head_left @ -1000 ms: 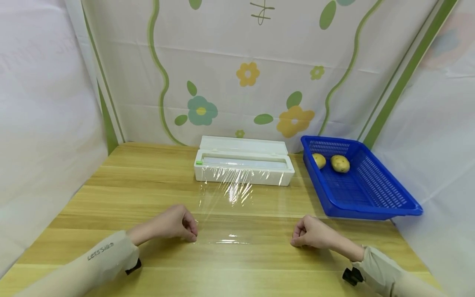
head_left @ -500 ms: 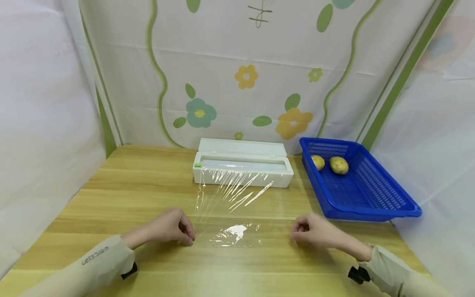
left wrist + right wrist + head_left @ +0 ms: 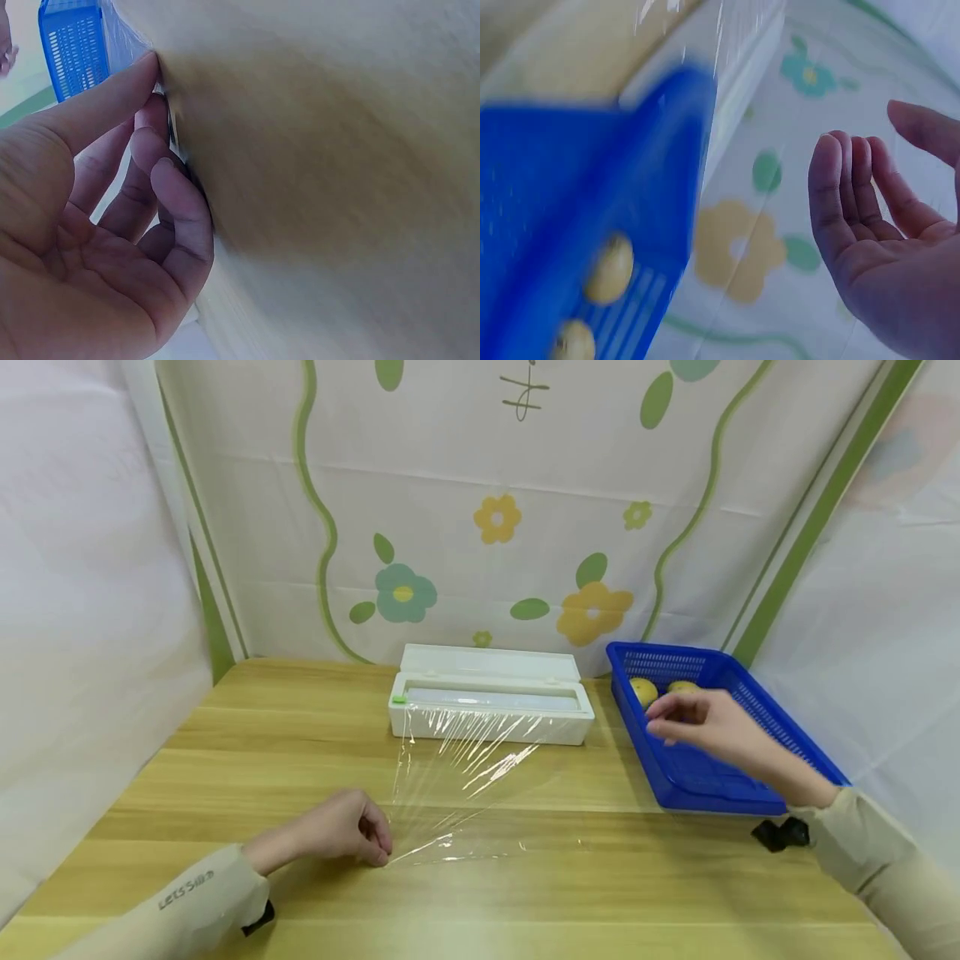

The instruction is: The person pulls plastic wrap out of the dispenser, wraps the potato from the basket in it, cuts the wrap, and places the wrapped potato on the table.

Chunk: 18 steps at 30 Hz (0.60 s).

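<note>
Film runs from box, 12 o'clock, toward near side. Left hand, 8 o'clock, seems to pinch near corner; clear film hard to read there. Right hand, 2 o'clock, over basket: thumb and fingers apart, nothing held. One-sided hold could skew film, folding it onto itself. Low reach could knock rim, roll potatoes.

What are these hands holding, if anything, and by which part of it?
The left hand pinches the clear film at its near left corner; the right hand holds nothing.
</note>
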Motion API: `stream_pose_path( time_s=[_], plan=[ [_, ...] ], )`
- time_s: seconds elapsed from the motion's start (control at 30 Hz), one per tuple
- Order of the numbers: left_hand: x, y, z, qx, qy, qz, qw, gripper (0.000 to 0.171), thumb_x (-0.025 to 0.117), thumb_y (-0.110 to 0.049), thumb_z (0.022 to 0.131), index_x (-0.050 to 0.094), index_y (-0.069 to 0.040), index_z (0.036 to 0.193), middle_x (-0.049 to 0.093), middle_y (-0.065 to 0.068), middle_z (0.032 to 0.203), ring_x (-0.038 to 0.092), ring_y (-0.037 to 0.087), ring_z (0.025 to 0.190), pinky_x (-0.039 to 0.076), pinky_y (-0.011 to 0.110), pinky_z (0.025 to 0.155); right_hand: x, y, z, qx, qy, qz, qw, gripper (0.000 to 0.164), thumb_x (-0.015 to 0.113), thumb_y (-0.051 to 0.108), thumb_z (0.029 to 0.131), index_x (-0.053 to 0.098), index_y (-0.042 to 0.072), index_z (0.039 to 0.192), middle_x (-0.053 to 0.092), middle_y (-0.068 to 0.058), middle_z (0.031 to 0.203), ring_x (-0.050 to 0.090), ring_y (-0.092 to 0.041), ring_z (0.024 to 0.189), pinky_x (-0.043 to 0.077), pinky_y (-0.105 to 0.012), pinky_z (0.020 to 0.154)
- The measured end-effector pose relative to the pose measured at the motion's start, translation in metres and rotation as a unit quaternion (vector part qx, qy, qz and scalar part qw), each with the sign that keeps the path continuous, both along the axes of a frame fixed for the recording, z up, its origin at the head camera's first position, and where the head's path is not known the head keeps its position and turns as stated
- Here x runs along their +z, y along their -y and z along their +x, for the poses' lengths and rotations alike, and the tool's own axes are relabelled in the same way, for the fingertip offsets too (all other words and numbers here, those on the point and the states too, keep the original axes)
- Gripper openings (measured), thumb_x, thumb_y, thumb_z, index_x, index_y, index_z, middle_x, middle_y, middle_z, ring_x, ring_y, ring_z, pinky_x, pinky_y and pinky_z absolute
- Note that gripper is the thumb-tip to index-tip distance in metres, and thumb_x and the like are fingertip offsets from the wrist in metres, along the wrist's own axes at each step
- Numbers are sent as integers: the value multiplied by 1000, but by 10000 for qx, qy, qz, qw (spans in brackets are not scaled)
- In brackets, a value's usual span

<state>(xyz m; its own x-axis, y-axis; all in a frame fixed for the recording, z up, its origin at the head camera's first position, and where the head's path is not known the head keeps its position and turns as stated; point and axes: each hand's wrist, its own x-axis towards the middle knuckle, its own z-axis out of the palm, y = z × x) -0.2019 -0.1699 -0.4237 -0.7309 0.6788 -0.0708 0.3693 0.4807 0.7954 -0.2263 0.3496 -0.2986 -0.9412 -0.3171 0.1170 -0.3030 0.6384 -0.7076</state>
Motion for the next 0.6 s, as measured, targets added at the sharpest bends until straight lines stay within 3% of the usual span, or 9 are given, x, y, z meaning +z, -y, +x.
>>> stream_pose_path(
  time_s=[0.13,0.27,0.4,0.6],
  plan=[
    [0,1,-1,-6,-28,-45,10000,13,86,-9,74,74,-15,75,67,-7,70,58,7,61,48,23,54,7,-31,-34,-422,-25,171,9990,37,73,33,91,67,13,121,67,-8,115,65,-20,99,52,-27,79],
    [2,0,-2,-11,-31,-96,9999,15,86,-8,74,73,-15,75,66,-7,69,57,7,60,47,23,54,-1,-54,-68,-438,-16,668,9968,48,75,35,88,63,13,129,64,-5,123,59,-20,112,48,-23,85],
    [3,-1,-1,5,18,-117,9999,15,86,-8,73,73,-15,74,66,-6,68,56,6,59,47,23,53,-9,-69,-93,-332,71,1009,9943,60,78,39,85,59,12,135,61,-8,130,54,-25,121,48,-36,92],
    [4,-3,-1,-60,6,-80,9999,15,86,-7,74,72,-14,73,65,-6,68,55,5,58,47,22,52,-9,-88,-118,-29,448,781,9959,65,80,30,84,54,13,141,53,-10,140,46,-29,130,43,-49,98]
  ],
)
